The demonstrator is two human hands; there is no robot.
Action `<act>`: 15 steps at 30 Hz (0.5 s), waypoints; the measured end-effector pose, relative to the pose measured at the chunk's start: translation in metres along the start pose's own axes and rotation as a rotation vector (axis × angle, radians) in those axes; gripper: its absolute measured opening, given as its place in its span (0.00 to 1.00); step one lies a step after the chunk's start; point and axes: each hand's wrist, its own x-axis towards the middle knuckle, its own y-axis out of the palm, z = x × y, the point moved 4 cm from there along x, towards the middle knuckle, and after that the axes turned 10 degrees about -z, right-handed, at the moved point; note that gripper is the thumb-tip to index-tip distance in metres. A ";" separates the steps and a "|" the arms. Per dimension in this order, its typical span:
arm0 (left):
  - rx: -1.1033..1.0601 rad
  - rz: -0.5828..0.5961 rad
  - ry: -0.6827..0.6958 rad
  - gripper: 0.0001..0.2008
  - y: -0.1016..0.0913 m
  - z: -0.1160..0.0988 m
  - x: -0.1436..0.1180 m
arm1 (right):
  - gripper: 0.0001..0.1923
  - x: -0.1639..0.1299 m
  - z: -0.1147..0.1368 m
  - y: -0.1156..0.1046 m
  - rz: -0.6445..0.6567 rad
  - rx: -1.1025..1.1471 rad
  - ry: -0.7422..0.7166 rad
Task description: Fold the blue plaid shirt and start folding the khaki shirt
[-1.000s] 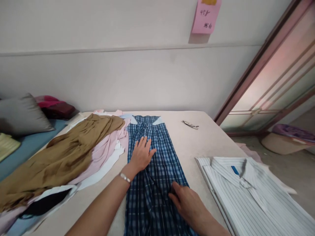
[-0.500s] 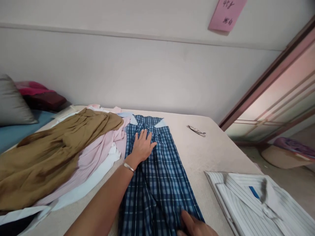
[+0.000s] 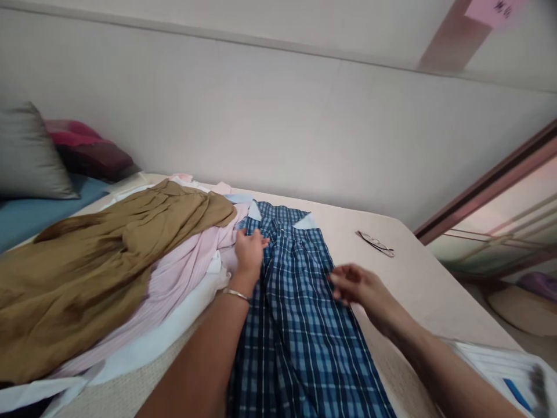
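A blue plaid shirt (image 3: 300,325) lies folded lengthwise on the beige table (image 3: 418,284), collar toward the wall. My left hand (image 3: 249,252) rests flat on the shirt's left edge near the collar, a thin bracelet on the wrist. My right hand (image 3: 359,285) hovers over the shirt's right edge, fingers loosely curled and holding nothing. The picture is motion-blurred, so whether the right fingers touch the cloth cannot be told.
A pile of clothes lies left of the shirt: a brown garment (image 3: 100,267) over pink (image 3: 174,290) and white ones. Glasses (image 3: 376,244) lie near the table's far right. A folded striped shirt (image 3: 513,377) sits at the lower right. Cushions (image 3: 35,157) are at far left.
My left hand slid up the shirt toward the collar and its left edge. My right hand came up from the shirt's lower part to its right edge. The view swung left.
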 end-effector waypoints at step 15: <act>-0.366 0.192 -0.489 0.06 -0.012 -0.002 0.032 | 0.10 0.193 0.012 0.034 -0.237 0.315 0.274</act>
